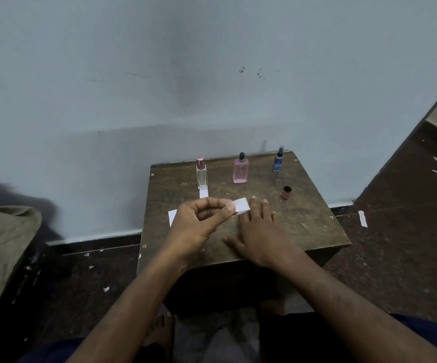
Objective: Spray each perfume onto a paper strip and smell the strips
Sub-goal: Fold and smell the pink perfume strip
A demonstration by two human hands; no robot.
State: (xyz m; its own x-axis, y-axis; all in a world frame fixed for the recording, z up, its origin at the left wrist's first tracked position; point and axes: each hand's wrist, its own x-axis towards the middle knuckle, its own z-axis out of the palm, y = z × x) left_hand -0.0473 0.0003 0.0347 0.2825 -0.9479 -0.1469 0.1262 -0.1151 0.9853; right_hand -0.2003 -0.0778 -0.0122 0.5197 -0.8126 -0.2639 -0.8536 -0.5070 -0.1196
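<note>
Paper strip [241,205] sits pinched between thumb and forefinger of my left hand [199,226], held just above the wooden stool [304,226], in front of the pink bottle [240,170]. My right hand [259,231] lies spread, palm down, on the stool beside the strip, holding nothing. I judge the spray comes next: I'd lift the uncapped pink bottle, keep the strip's free end clear of my fingers, and aim the nozzle squarely at it.

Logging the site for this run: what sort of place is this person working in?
Probably a plain room in a home, not a shop or lab. A small worn wooden table stands against a scuffed, bare painted wall, and paper scraps litter the dark floor around it.
</note>
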